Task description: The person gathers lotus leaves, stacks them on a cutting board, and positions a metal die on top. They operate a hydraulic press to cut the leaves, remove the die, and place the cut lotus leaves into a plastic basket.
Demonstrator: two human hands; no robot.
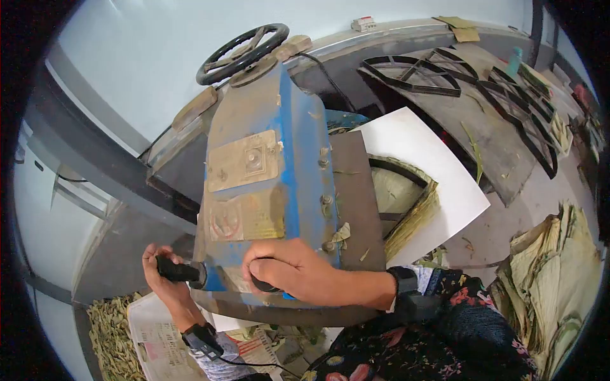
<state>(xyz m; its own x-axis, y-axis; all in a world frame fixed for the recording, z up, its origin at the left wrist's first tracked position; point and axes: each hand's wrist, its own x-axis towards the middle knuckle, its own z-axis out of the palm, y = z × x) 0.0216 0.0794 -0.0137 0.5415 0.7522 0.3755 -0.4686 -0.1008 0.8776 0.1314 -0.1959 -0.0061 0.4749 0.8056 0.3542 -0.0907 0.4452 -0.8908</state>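
Note:
A dusty blue machine [305,159] with a black handwheel [273,43] on top fills the middle of the view. My left hand [166,279] is wrapped round a black handle [178,271] at the machine's lower left. At the machine's front, my right hand [289,263] is closed round a second black grip [264,284], mostly hidden by the fingers. Right of the machine, a curved metal cutting frame [406,170] rests against a stack of dried leaves [413,222] on a white board [460,197].
Several black metal frames [438,89] lie on a grey board [508,168] at the upper right. Large dried leaves [553,273] are piled at the lower right. Cut leaf scraps [114,336] lie at the lower left beside a printed sack [155,336].

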